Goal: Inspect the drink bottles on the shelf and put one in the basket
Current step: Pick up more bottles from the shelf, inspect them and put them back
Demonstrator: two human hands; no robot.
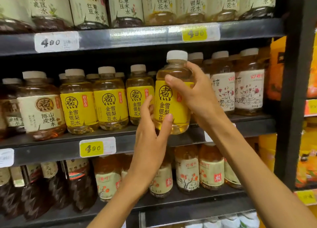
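Head view, close on a dark store shelf (154,39) stacked in several tiers with drink bottles. Both hands hold one yellow-label bottle (171,97), lifted just in front of the middle tier's edge, upright, its white cap above the neighbouring caps. Right hand (193,97) grips the bottle's upper part from the right, thumb laid across the front of the label, fingers curled round the shoulder. Left hand (151,135) grips the lower part, thumb pressed on the label's bottom front, fingers wrapped behind the left side. Pale golden liquid fills the bottle; label shows a round black emblem and Chinese characters. To its left on the same tier, three matching yellow-label bottles (109,104) stand in a row, then a cream-label bottle (41,111) with darker liquid. To the right, white-label bottles (248,89) with red flower print. Yellow price tag (91,148) reading 4.90 on the shelf edge below; similar tags on the tier above. Basket not in frame.
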